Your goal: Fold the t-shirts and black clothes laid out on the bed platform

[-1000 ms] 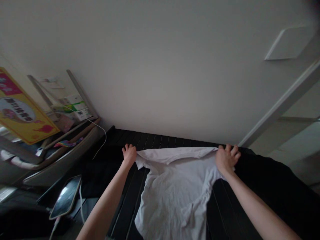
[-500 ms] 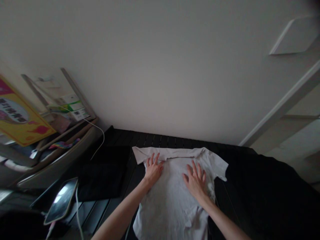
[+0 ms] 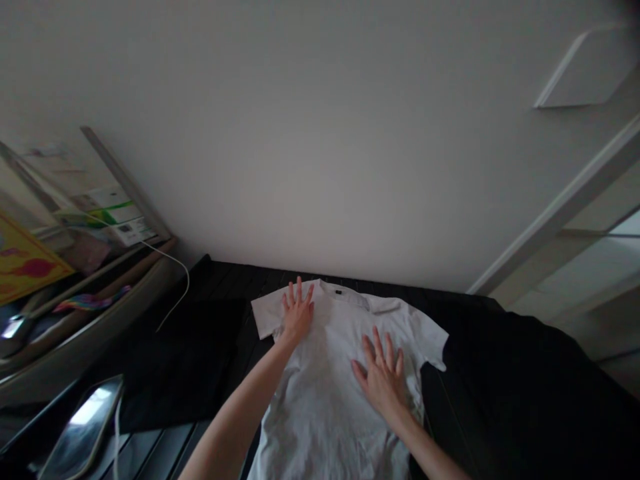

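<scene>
A white short-sleeved shirt [image 3: 335, 387] lies spread flat on a black slatted table [image 3: 235, 280], its collar towards the wall. My left hand [image 3: 297, 312] rests open on the shirt's left shoulder, fingers stretched towards the collar. My right hand [image 3: 383, 375] lies open and flat on the chest area, fingers spread. Neither hand holds anything.
A black cloth [image 3: 175, 363] lies to the left of the shirt and a larger dark cloth [image 3: 525, 380] to the right. A phone [image 3: 80, 427] with a white cable sits at the lower left. Shelves with boxes [image 3: 107, 220] stand at the left, against the white wall.
My hands let go of the shirt's shoulders and came down flat on it. The left hand has since slid up to the shoulder; the right stays on the chest. The collar now shows.
</scene>
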`<state>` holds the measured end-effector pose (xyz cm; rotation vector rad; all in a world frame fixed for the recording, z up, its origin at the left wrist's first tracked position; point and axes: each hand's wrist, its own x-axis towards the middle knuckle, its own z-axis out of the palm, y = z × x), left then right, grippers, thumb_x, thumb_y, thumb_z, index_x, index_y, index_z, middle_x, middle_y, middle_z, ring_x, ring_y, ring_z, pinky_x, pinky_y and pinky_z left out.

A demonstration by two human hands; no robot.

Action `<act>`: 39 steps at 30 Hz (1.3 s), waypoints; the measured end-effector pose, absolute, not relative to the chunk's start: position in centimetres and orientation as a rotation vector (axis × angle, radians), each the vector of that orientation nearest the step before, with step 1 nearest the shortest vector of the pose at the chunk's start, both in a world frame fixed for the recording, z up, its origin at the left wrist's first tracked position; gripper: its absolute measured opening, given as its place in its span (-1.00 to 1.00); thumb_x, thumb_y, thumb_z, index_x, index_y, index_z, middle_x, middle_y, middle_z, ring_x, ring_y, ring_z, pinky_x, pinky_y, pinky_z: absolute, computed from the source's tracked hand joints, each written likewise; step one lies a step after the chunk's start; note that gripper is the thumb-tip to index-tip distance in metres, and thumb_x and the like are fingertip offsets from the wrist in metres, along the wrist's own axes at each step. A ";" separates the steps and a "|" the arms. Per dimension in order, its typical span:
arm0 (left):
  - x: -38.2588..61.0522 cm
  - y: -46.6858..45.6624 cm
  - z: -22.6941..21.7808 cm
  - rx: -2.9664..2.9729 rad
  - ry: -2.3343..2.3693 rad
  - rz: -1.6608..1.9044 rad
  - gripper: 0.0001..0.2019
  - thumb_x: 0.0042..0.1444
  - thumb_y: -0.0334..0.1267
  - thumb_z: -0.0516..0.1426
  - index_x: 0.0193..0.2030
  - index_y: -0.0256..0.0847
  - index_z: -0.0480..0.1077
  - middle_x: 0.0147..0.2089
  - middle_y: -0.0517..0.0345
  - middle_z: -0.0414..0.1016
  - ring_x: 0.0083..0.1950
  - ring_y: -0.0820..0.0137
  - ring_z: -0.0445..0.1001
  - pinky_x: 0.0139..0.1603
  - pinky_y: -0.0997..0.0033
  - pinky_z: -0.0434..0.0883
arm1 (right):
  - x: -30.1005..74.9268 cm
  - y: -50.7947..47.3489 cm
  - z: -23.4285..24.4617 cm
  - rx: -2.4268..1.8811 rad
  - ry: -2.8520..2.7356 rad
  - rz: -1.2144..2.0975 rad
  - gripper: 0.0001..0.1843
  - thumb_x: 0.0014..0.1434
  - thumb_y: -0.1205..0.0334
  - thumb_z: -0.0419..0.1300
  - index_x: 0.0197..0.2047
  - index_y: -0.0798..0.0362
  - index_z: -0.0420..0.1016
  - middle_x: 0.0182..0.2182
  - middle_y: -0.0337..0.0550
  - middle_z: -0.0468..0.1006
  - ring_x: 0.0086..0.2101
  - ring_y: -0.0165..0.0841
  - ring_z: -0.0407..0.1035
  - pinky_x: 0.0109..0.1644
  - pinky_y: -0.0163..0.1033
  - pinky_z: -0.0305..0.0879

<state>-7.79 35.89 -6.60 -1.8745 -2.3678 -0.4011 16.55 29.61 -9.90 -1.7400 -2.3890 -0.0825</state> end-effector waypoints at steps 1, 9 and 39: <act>-7.6 35.6 -7.1 -1.939 -2.361 -0.373 -0.47 0.28 -0.21 -0.05 0.38 0.05 0.00 0.48 0.09 -0.18 0.46 0.08 -0.25 0.36 -0.11 -0.09 | 16.6 29.7 -10.0 -1.736 -2.393 -0.079 -0.30 0.24 -0.09 -0.10 0.35 0.10 0.10 0.40 -0.01 -0.16 0.34 0.03 -0.38 0.31 0.28 -0.40; -7.4 31.3 -7.5 -2.101 -2.324 -0.306 -0.55 0.34 -0.18 -0.16 0.30 -0.22 0.18 0.42 -0.04 0.04 0.43 0.20 -0.04 0.38 0.07 -0.06 | 17.2 30.0 -10.6 -1.662 -2.463 -0.020 -0.23 0.24 -0.15 -0.13 0.37 0.16 0.04 0.37 0.05 -0.05 0.34 -0.01 -0.28 0.33 0.22 -0.37; -8.4 21.3 -7.5 -2.218 -2.225 -0.186 -0.40 0.28 0.04 -0.11 0.41 -0.06 -0.07 0.46 0.15 -0.09 0.45 0.15 -0.15 0.40 -0.05 -0.12 | 22.5 31.5 -11.6 -1.424 -2.525 -0.076 -0.30 0.27 -0.15 -0.17 0.35 0.05 0.08 0.37 -0.06 -0.03 0.35 -0.10 -0.25 0.33 0.20 -0.23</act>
